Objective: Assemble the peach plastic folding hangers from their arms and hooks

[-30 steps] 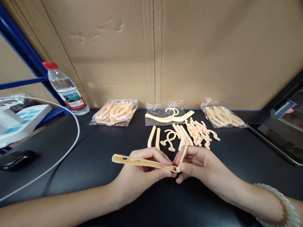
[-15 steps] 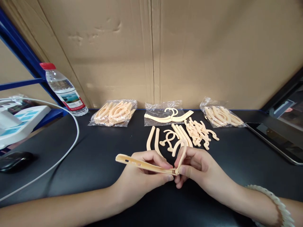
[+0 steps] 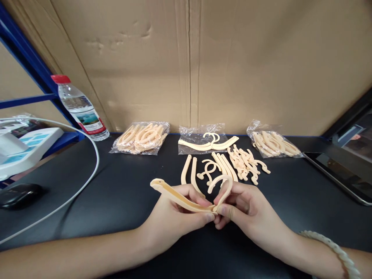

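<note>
My left hand (image 3: 177, 219) pinches a long cream plastic hanger arm (image 3: 174, 195) that points up and left. My right hand (image 3: 244, 211) grips a cream hook piece (image 3: 222, 186) whose foot meets the arm's right end between my fingertips. Both hands hover just above the black table (image 3: 116, 193). Behind them lie loose cream arms and hooks (image 3: 221, 166) in a small spread.
Three clear bags of cream parts sit along the cardboard wall: left (image 3: 141, 137), middle (image 3: 206, 141), right (image 3: 271, 143). A water bottle (image 3: 81, 110), a white cable (image 3: 87, 170), a black mouse (image 3: 19, 193) and a white device (image 3: 20, 149) are at left. A tablet (image 3: 340, 174) lies at right.
The hanger arm's free end has swung upward and toward me, now tilted edge-on. The hook has turned so its curve shows more. Both hands stayed in place.
</note>
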Tool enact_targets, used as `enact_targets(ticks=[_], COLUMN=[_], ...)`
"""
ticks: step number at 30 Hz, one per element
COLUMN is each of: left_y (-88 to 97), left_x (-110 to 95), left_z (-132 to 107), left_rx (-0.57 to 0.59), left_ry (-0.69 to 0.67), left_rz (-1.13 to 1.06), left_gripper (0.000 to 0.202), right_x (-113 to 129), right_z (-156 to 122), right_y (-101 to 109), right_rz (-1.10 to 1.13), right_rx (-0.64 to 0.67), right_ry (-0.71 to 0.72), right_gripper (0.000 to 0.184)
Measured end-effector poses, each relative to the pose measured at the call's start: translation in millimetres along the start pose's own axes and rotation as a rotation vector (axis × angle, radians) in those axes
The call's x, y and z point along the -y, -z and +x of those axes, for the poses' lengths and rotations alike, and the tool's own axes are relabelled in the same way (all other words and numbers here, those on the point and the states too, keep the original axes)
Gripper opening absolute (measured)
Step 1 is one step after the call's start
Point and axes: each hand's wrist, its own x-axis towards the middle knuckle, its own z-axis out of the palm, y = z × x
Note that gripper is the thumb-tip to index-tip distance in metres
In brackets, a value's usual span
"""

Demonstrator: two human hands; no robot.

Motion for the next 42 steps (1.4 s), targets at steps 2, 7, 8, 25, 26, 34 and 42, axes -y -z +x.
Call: enact_targets(ticks=[2,7,8,25,26,34,42], left_y=[-0.3,1.9,2.2,1.5,1.1,1.0,0.3], left_x=[-0.2,2.4,3.2,6.7,6.8,7.5,9.2], left_z=[-0.4,-0.3,-0.1,0.2,0.4,1.5,1.2], left_rx=[-0.002,-0.024,-0.025,-0.045,-0.036,-0.07,-0.084], left_ry=[-0.003,-0.001,-0.001,0.001,0.001,-0.01,-0.053], left_rz=[-0.003,0.03,0.025,-0.006,-0.019,0.022,0.044], left_gripper=[0.025,0.027,0.028,0.03,0.03,0.029,0.028], right_x=[0.4,0.9,1.0,-0.5,-0.3,-2.9,-6.1], right_z=[0.0,0.9,1.1,1.9,2.0,3.3,3.4], right_y=[0.3,1.1,1.1,0.9,0.7,-2.4,-5.1], right_rz=[-0.003,0.003,0.007,-0.016,-0.024,0.008,0.067], right_rx=[-0.001,0.0,-0.003,-0.026,-0.03,-0.088,-0.148], right_ry=[-0.002,-0.006,-0.003,0.047,0.05,0.067,0.025], right_gripper=[0.032,0.03,0.029,0.024,0.024,0.018,0.02])
